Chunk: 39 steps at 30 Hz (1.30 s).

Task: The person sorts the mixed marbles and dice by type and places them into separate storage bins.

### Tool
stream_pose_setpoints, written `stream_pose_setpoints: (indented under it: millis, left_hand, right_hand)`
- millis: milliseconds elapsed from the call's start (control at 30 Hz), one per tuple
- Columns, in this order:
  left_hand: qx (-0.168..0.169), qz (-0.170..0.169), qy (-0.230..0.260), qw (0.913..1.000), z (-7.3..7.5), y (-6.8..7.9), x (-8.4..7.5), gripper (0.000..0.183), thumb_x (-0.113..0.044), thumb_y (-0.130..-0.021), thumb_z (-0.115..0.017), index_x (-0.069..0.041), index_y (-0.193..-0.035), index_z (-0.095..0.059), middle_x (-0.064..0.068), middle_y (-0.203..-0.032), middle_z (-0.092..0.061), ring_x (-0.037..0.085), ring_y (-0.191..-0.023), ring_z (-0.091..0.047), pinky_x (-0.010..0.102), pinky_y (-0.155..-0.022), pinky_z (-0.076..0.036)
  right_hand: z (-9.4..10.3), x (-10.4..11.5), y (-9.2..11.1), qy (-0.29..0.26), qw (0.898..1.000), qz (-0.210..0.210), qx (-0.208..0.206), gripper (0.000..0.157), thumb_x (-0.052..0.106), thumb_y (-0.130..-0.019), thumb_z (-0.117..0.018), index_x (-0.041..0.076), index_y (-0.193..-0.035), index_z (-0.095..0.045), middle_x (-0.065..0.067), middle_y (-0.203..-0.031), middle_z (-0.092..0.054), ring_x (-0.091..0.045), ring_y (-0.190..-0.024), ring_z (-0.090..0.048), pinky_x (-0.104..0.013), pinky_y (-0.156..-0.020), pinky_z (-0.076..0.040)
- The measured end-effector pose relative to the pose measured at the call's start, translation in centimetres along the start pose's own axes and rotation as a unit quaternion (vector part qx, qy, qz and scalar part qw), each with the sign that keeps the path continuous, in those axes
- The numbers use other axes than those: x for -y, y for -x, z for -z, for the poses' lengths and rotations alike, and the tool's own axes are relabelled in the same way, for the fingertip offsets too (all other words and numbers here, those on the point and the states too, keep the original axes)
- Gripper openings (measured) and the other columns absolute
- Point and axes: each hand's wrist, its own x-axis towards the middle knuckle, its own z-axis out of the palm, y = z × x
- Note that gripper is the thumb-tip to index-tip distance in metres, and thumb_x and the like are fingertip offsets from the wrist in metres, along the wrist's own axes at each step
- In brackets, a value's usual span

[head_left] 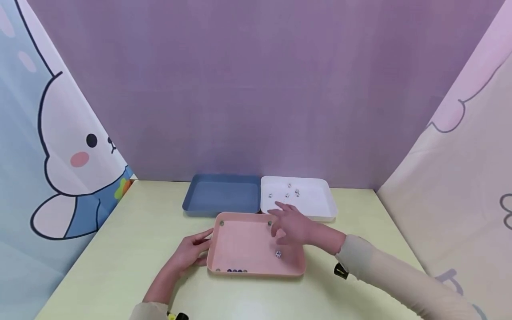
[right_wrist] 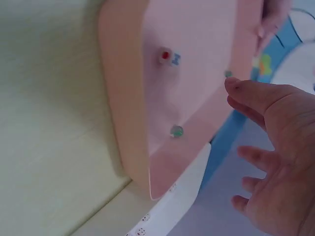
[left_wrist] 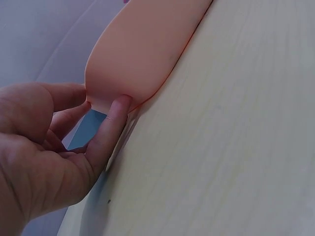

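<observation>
A shallow pink tray (head_left: 256, 242) lies at the front of the table, its left end gripped by my left hand (head_left: 190, 252). In the left wrist view the thumb (left_wrist: 117, 110) presses the tray's outer wall while the fingers meet its edge. Over the tray's right side hovers my right hand (head_left: 294, 226), fingers spread and loosely bent, nothing between them. One die (head_left: 278, 254) lies on the tray floor below it. A greenish glass marble (right_wrist: 176, 131) sits by the far wall, another marble (head_left: 222, 223) in the far left corner, and several dark marbles (head_left: 234, 270) line the near wall.
Behind the pink tray stand a blue tray (head_left: 224, 178) on the left and a white tray (head_left: 316, 205) on the right, side by side. Several dice (head_left: 287, 195) lie in the white one. A purple cloth (head_left: 248, 89) rises at the table's back edge.
</observation>
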Motion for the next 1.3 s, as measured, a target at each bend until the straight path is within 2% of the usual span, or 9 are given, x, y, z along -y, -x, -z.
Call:
stream_pose_setpoints:
  millis: [200,267,400,567,700,800,933,1100,1300]
  left_hand:
    - [0.016,-0.007,0.012,0.9998,0.1,0.0,0.0,0.049,-0.014,-0.098,-0.059,-0.01,-0.145,-0.047,0.022,-0.118,-0.059,0.03,-0.095,-0.067,0.043,-0.072,-0.057]
    - [0.018,-0.008,0.013,0.9997,0.1,0.0,-0.1,0.049,-0.015,-0.098,-0.06,-0.01,-0.145,-0.046,0.022,-0.118,-0.059,0.03,-0.095,-0.067,0.043,-0.072,-0.057]
    - [0.019,-0.006,0.007,0.9998,0.1,0.2,0.0,0.049,-0.013,-0.098,-0.059,-0.008,-0.145,-0.046,0.022,-0.117,-0.059,0.029,-0.095,-0.066,0.042,-0.071,-0.057]
    - [0.027,-0.008,0.013,0.9995,0.0,0.2,-0.1,0.049,-0.013,-0.099,-0.058,-0.008,-0.145,-0.046,0.022,-0.117,-0.06,0.031,-0.097,-0.066,0.043,-0.072,-0.057]
    - [0.025,-0.009,0.016,0.9995,-0.1,0.2,-0.1,0.05,-0.014,-0.098,-0.059,-0.008,-0.146,-0.045,0.022,-0.117,-0.06,0.031,-0.096,-0.067,0.044,-0.072,-0.057]
    - [0.022,-0.01,0.015,0.9996,-0.1,0.2,0.0,0.05,-0.014,-0.098,-0.059,-0.008,-0.145,-0.046,0.022,-0.117,-0.06,0.031,-0.096,-0.067,0.044,-0.072,-0.057]
    - [0.019,-0.012,0.017,0.9996,0.0,0.1,0.2,0.049,-0.014,-0.098,-0.059,-0.008,-0.145,-0.046,0.022,-0.118,-0.06,0.031,-0.095,-0.067,0.044,-0.072,-0.057]
    - [0.018,-0.01,0.018,0.9996,0.1,0.1,0.3,0.048,-0.013,-0.099,-0.057,-0.008,-0.146,-0.046,0.022,-0.119,-0.059,0.03,-0.095,-0.067,0.045,-0.072,-0.057]
    - [0.022,-0.008,0.016,0.9996,0.2,0.3,0.2,0.048,-0.012,-0.099,-0.057,-0.008,-0.146,-0.045,0.021,-0.119,-0.059,0.029,-0.095,-0.067,0.044,-0.071,-0.057]
  right_hand:
    - [-1.1,1.4,-0.6,0.057,0.996,0.023,0.061,0.006,0.028,-0.077,-0.08,0.026,-0.076,-0.074,-0.007,-0.135,-0.055,-0.037,-0.137,-0.032,-0.055,-0.105,-0.031]
    - [-1.6,1.7,-0.8,0.084,0.994,0.036,0.058,0.009,0.027,-0.077,-0.078,0.027,-0.071,-0.071,0.001,-0.121,-0.062,-0.03,-0.129,-0.042,-0.047,-0.101,-0.038]
    - [-2.6,2.3,-1.0,0.113,0.99,0.072,0.046,0.015,0.017,-0.075,-0.075,0.027,-0.067,-0.068,0.012,-0.096,-0.063,-0.022,-0.116,-0.05,-0.037,-0.101,-0.039]
    - [-2.9,2.8,-0.8,0.143,0.984,0.09,0.05,0.021,0.012,-0.076,-0.073,0.028,-0.064,-0.066,0.013,-0.088,-0.062,-0.02,-0.111,-0.053,-0.036,-0.105,-0.036]
    - [-3.0,3.0,-0.7,0.203,0.973,0.099,0.044,0.027,0.016,-0.078,-0.072,0.031,-0.06,-0.06,0.015,-0.078,-0.056,-0.012,-0.089,-0.05,-0.028,-0.09,-0.041]
    - [-2.9,3.1,-0.9,0.234,0.965,0.111,0.041,0.032,0.016,-0.078,-0.071,0.031,-0.056,-0.054,0.015,-0.071,-0.052,-0.01,-0.075,-0.043,-0.025,-0.076,-0.039]
    - [-3.0,3.1,-1.2,0.248,0.961,0.113,0.056,0.034,0.015,-0.078,-0.071,0.029,-0.054,-0.051,0.014,-0.067,-0.048,-0.012,-0.068,-0.038,-0.025,-0.068,-0.034]
    - [-3.4,3.0,-1.6,0.252,0.958,0.104,0.085,0.03,0.02,-0.081,-0.073,0.03,-0.058,-0.056,0.013,-0.069,-0.051,-0.012,-0.069,-0.039,-0.026,-0.065,-0.034]
    - [-3.1,2.8,-1.7,0.22,0.967,0.097,0.088,0.032,0.019,-0.079,-0.073,0.031,-0.056,-0.055,0.015,-0.067,-0.048,-0.011,-0.07,-0.041,-0.026,-0.067,-0.035]
